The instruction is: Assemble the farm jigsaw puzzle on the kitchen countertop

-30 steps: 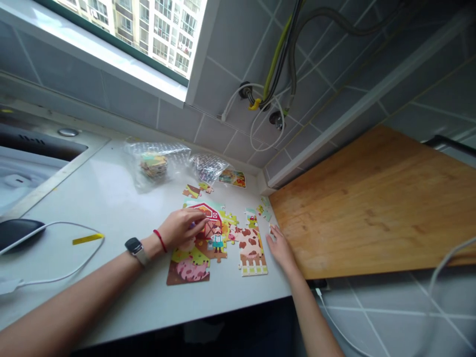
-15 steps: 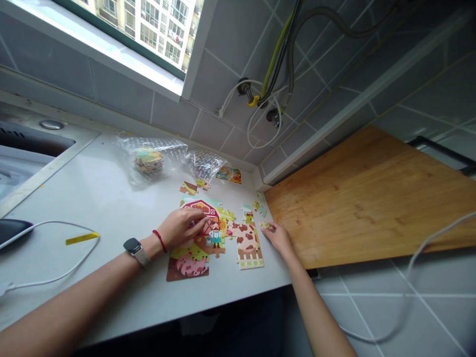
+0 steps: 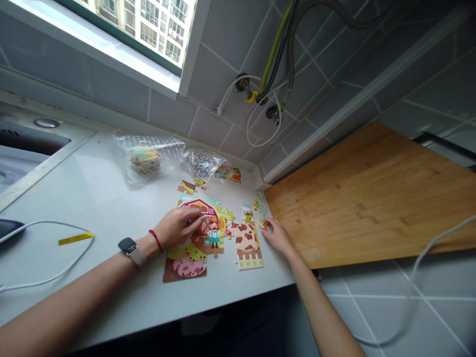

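Over the red barn part of a joined puzzle section [image 3: 187, 266] rests my left hand [image 3: 180, 227], thumb and fingers curled toward each other; anything under the fingertips is hidden. My right hand [image 3: 275, 235] pinches a small puzzle piece [image 3: 261, 224] beside the cow section [image 3: 247, 237], which has a white fence at its bottom. A farmer figure and yellow pieces lie between the two sections. Loose pieces [image 3: 187, 187] lie above the barn, and more pieces [image 3: 259, 204] lie near the wooden board.
Clear plastic bags, one holding stacked pieces [image 3: 146, 159], lie at the back beside a picture card [image 3: 228, 173]. A wooden board [image 3: 364, 198] borders the right side. A sink [image 3: 33, 144], a white cable [image 3: 76, 266] and yellow tape [image 3: 76, 239] are at left.
My right hand has moved slightly up, and the piece in its fingers has turned and shifted a little left. The left hand keeps nearly the same place over the barn.
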The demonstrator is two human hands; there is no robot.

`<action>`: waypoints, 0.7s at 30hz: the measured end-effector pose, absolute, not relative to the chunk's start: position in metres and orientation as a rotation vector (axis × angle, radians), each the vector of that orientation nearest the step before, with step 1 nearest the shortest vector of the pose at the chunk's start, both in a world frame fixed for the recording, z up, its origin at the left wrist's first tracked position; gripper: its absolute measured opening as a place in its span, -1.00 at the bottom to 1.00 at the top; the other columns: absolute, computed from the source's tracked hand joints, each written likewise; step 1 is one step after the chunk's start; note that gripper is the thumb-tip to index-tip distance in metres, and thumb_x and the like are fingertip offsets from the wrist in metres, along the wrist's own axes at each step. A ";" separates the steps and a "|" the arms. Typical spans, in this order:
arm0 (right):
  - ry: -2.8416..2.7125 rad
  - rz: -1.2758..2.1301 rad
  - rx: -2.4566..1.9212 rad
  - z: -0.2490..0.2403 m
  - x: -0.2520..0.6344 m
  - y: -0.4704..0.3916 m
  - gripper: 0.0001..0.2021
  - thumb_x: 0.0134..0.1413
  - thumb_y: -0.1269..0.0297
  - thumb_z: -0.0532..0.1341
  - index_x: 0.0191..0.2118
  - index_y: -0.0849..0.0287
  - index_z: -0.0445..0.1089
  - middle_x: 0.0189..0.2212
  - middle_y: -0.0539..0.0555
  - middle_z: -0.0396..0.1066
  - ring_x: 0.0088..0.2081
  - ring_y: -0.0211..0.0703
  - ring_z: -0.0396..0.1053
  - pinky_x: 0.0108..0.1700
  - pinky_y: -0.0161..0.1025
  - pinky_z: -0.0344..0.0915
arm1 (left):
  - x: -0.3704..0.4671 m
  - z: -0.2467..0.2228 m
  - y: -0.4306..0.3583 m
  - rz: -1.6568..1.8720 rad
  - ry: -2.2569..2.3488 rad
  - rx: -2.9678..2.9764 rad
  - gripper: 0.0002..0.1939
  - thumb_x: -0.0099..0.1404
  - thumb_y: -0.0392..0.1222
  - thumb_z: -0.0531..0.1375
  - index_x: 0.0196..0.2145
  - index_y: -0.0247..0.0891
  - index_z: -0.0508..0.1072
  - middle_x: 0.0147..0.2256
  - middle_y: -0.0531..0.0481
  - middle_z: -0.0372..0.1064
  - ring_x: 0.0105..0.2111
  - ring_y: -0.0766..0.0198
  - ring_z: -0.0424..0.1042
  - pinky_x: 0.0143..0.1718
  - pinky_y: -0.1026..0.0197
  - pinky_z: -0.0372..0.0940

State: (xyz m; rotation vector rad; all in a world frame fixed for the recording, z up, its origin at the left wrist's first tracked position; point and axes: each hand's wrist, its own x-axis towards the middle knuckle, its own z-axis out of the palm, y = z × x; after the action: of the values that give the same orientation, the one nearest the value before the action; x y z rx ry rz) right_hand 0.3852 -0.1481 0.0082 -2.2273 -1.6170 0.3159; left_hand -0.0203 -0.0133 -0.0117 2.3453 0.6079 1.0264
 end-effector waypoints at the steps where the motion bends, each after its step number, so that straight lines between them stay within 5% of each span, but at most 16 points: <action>1: -1.633 0.323 -2.237 0.011 0.387 -0.145 -0.51 0.02 0.23 0.38 0.11 0.17 0.51 0.03 0.24 0.52 0.04 0.07 0.53 0.18 0.00 0.43 | -0.020 -0.012 -0.013 1.017 0.600 2.341 -0.55 0.58 -0.05 0.03 -0.47 -0.22 0.41 -0.53 0.07 0.40 -0.55 0.33 0.29 -0.44 0.25 0.14; 8: -1.660 0.359 -2.350 0.027 0.405 -0.088 -0.55 0.09 0.21 0.39 0.10 0.22 0.54 0.03 0.27 0.57 -0.02 0.07 0.57 0.10 -0.04 0.47 | -0.019 -0.017 -0.014 0.908 0.509 2.336 -0.59 0.58 -0.06 0.02 -0.39 -0.21 0.49 -0.45 0.03 0.50 -0.47 0.30 0.41 -0.39 0.25 0.22; 21: -1.553 0.281 -2.663 0.017 0.423 0.019 -0.67 0.37 0.14 0.29 0.14 0.16 0.42 0.10 0.16 0.45 0.02 -0.01 0.49 0.04 0.03 0.50 | -0.020 -0.015 -0.012 1.009 0.604 2.328 -0.55 0.57 -0.06 0.02 -0.48 -0.21 0.38 -0.56 0.08 0.34 -0.55 0.32 0.28 -0.44 0.24 0.16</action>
State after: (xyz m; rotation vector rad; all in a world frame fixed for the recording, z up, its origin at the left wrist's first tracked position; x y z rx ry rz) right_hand 0.4229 0.0193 0.0171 -2.6633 -1.5532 0.2806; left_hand -0.0198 -0.0120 -0.0146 2.3278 0.6038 1.0092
